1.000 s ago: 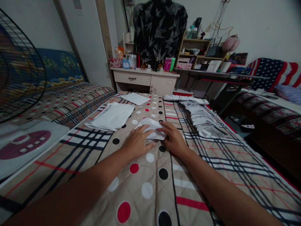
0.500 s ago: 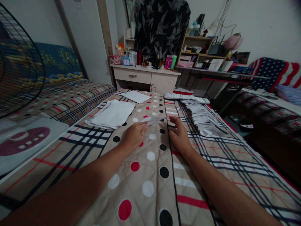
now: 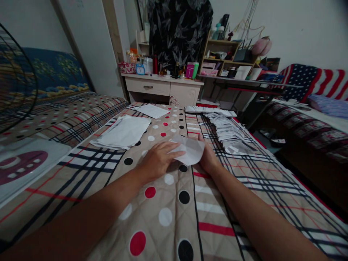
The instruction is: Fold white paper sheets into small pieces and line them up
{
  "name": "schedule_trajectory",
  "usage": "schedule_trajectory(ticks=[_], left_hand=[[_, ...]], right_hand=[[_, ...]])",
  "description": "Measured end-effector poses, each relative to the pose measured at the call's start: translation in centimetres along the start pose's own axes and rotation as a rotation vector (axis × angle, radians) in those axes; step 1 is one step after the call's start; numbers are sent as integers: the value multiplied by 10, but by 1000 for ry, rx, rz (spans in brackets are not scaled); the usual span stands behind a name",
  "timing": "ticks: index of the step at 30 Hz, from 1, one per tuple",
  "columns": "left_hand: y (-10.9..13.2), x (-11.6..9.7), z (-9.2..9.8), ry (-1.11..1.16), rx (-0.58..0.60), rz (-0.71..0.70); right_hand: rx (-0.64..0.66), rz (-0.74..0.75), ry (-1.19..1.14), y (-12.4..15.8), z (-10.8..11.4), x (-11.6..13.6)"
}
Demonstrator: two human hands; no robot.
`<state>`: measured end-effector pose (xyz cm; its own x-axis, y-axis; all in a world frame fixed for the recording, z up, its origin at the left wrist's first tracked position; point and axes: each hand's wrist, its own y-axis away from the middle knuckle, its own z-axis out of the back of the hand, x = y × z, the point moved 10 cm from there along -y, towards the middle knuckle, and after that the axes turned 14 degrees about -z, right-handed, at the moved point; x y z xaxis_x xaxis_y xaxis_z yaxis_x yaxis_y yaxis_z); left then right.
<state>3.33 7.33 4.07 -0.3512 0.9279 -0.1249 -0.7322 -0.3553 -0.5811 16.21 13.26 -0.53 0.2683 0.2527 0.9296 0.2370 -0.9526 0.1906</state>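
Between my two hands is a small sheet of white paper (image 3: 190, 149), tilted so its broad face shows. My left hand (image 3: 160, 159) pinches its left edge, thumb on top. My right hand (image 3: 208, 156) is at the right edge; most of its fingers are hidden behind the paper. To the left on the bed lies a stack of white papers (image 3: 125, 131), with another white sheet (image 3: 152, 111) beyond it. On the right, a long row of overlapping folded papers (image 3: 227, 130) runs along the bed, and a white bundle (image 3: 210, 111) lies at its far end.
A patterned bedspread (image 3: 165, 217) lies under everything. At the left edge stand a fan (image 3: 16, 79) and a white bag with a purple print (image 3: 24, 166). Beyond the bed are a white dresser (image 3: 148, 87) and a shelf unit (image 3: 221, 61).
The paper has turned from nearly edge-on to showing its broad face. My right hand has closed in on its right edge. The whole view has shifted slightly.
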Motion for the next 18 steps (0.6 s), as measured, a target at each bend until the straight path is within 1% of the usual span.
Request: schedule_trajectory(ticks=[1,3,5,7,9,11,14,16,18], left_hand=[[0,-5,-6,-37,67,-28],[1,-9,-15,-90,156,-35],[2,-10,-21,-100,202,-31],[2,-10,-24,-84,226,-38],[3,-6,-26,-80,237,-28],[6,5,-23,-110,236,18],[11,25,-15,-183,218,98],[13,34,-10,-221,200,126],[14,38,-6,-233,175,131]], right_hand=[[-3,-53,-16,0,3,-2],[-28,-115,40,1,9,-4],[-58,-117,164,0,13,-3],[-110,-69,285,-3,17,-3],[-205,35,410,-6,24,2],[-312,169,570,-5,30,12],[-410,353,870,5,24,27],[-411,489,1009,17,11,38],[-323,645,1041,33,-9,47]])
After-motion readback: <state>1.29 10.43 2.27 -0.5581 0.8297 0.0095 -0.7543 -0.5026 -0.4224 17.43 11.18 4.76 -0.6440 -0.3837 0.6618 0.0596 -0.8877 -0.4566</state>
